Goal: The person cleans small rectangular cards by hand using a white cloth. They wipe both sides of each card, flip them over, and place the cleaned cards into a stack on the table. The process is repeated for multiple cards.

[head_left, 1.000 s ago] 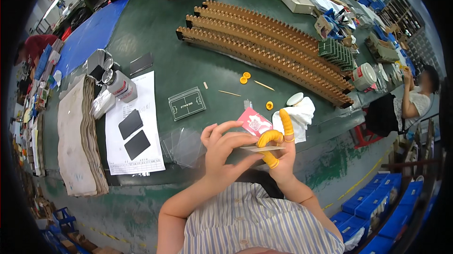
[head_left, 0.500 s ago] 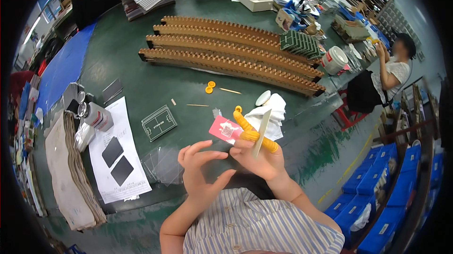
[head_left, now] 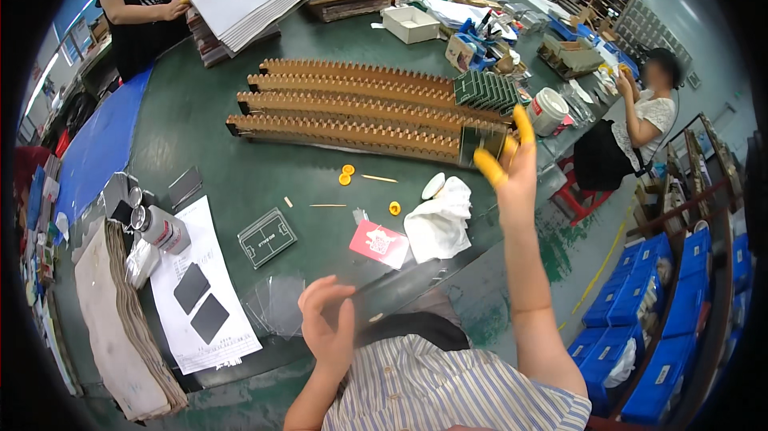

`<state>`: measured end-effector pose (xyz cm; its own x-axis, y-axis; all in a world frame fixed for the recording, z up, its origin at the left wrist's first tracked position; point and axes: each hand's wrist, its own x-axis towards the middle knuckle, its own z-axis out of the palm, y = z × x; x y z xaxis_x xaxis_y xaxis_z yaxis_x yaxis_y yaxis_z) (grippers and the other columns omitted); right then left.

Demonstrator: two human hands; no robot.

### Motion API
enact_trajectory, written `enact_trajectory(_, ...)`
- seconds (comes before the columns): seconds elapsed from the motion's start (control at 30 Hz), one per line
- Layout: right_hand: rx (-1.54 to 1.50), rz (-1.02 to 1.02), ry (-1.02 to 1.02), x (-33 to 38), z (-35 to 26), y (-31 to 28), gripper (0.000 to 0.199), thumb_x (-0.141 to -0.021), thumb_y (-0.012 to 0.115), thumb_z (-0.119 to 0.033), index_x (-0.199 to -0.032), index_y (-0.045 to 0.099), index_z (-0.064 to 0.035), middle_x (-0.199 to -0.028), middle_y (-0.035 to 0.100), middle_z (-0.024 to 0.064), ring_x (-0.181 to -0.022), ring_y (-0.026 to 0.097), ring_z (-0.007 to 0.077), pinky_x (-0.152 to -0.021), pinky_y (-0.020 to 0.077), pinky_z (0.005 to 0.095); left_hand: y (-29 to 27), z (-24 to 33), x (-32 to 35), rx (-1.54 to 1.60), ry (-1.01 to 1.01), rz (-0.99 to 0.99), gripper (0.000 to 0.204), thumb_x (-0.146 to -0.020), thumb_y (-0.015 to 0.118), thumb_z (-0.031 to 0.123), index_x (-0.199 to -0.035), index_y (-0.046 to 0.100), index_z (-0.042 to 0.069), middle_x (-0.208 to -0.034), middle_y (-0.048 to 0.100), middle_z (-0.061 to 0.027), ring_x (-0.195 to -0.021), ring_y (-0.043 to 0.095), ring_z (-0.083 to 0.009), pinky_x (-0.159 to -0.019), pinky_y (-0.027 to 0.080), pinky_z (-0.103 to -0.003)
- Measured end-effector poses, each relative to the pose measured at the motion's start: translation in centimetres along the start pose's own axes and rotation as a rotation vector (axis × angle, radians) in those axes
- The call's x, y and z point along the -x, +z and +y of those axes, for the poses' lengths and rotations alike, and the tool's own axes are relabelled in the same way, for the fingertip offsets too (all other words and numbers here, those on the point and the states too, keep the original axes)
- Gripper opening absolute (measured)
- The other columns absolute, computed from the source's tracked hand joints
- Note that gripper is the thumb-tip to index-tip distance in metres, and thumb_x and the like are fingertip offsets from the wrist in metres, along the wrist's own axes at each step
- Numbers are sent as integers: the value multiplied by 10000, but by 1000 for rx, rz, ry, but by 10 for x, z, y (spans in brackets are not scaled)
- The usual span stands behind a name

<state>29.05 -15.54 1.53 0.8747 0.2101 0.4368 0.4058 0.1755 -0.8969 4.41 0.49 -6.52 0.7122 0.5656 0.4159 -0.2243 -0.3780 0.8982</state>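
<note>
My right hand (head_left: 515,179), with yellow finger covers, reaches to the right end of the front slotted wooden strip (head_left: 344,133). Its thumb and fingers are spread beside a dark green plate (head_left: 474,144) standing in that strip; whether a finger still touches it is hard to see. Close to my body, my left hand (head_left: 326,319) hovers with curved fingers apart and nothing in them. Several green plates (head_left: 486,92) stand in a row on the rear strips. A stack of green printed plates (head_left: 267,237) lies on the table, left of a pink card (head_left: 379,244).
A white cloth (head_left: 438,223), yellow finger covers (head_left: 346,175) and wooden sticks (head_left: 379,178) lie mid-table. Left are a paper sheet (head_left: 210,271) with dark plates, a metal-topped bottle (head_left: 164,231) and a cloth pile (head_left: 120,319). A white tub (head_left: 549,112) stands right. Two co-workers are nearby.
My right hand has moved from near my left hand out to the strips, and the plate it held now stands in the front strip. My left hand has drawn slightly down.
</note>
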Motion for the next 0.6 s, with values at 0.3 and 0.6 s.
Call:
enact_trajectory(0.3,1101,75,-65,-151,34,-9,800,-752,666,-158,-1389,208,-3,-935,629,178,-828,618,300,-735,480,360,6,-12,16,-7,-77,32,193,-821,528,-68,-996,540,13,-1045,567,-135,-1011,538,-189,-911,384,-317)
enact_trajectory(0.6,1367,66,-124,-173,60,19,465,-725,619,-105,-1084,448,137,-800,640,238,-741,644,373,-677,530,444,4,-14,17,6,-85,94,189,-787,559,-56,-947,585,42,-956,609,-82,-999,552,-247,-887,416,-343)
